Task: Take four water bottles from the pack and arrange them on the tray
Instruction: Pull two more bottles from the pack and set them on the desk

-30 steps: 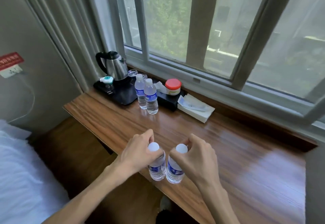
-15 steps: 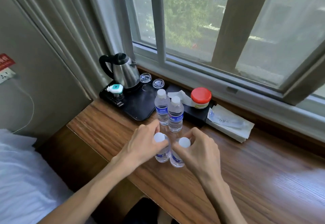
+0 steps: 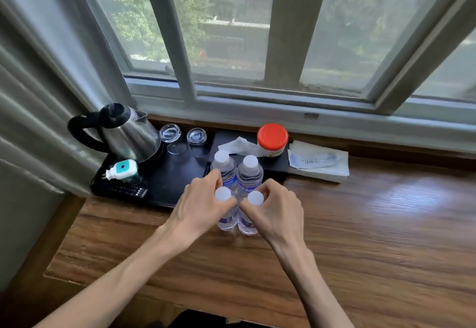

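My left hand (image 3: 199, 205) grips the neck of a clear water bottle (image 3: 226, 220) with a white cap and blue label. Beside it, my right hand (image 3: 277, 209) grips a second such bottle (image 3: 247, 224). Both bottles stand side by side on the wooden desk (image 3: 360, 237). Right behind them two more bottles, the left one (image 3: 223, 166) and the right one (image 3: 250, 173), stand upright together. The four form a tight square just right of the black tray (image 3: 175, 181), at its front right corner. The pack is not in view.
On the tray stand a steel kettle (image 3: 128, 134), two upturned glasses (image 3: 170, 133), a teal-and-white plug (image 3: 122, 170) and a remote. Behind the bottles sit a red-lidded jar (image 3: 272, 139) and a tissue box (image 3: 319, 164). The window sill runs along the back.
Both hands carried their bottles from the desk's near edge away from me, up against the two standing bottles. The camera also moved closer and tilted down.
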